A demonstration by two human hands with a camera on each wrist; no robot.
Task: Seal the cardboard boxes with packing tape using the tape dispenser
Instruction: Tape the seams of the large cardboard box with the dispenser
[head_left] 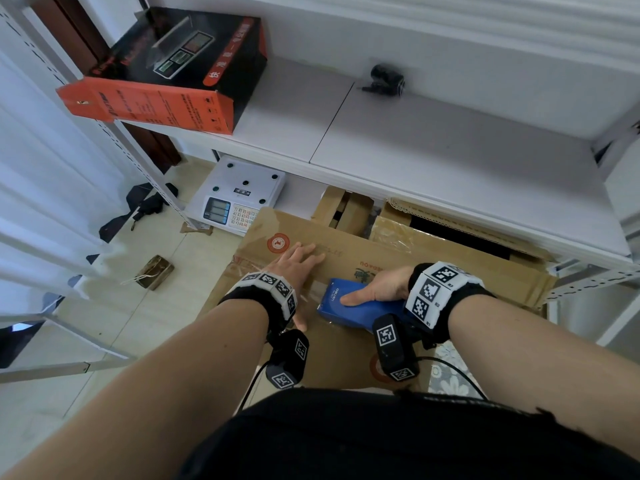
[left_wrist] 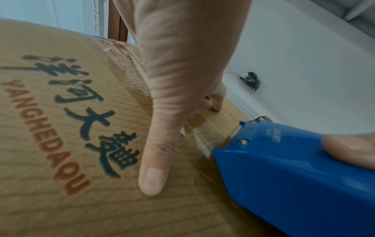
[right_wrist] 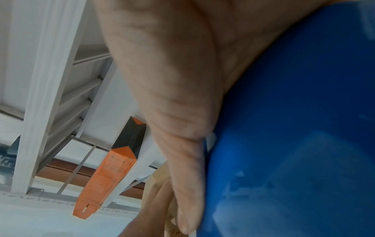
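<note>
Cardboard box [head_left: 433, 271]: brown, printed top, on the floor in front of a white shelf [head_left: 433, 147], directly below the person. Flaps down; a strip of clear packing tape [left_wrist: 199, 136] lies along the centre seam, wrinkled where it meets the dispenser.

Tape dispenser [head_left: 360, 303]: blue plastic, nose pressed to the box top at the seam. Right hand [head_left: 381, 287]: grip clamped round the dispenser body, thumb laid along its side.

Left hand [head_left: 298, 263]: grip apart, fingers straight and flat on the box top just beside the dispenser, thumb [left_wrist: 154, 168] pressed on the cardboard next to the tape.

Step in hand, as judged: laying tape along the seam, the left hand steadying the flaps. Share of seam already covered: cannot tell.

Next move calls for: firm downward pressure, a straight pull along the seam, then a tilt to cut the tape at the edge.

Also present: orange-and-black carton [head_left: 166, 71] on the shelf; white scale [head_left: 239, 194] on the floor.
</note>
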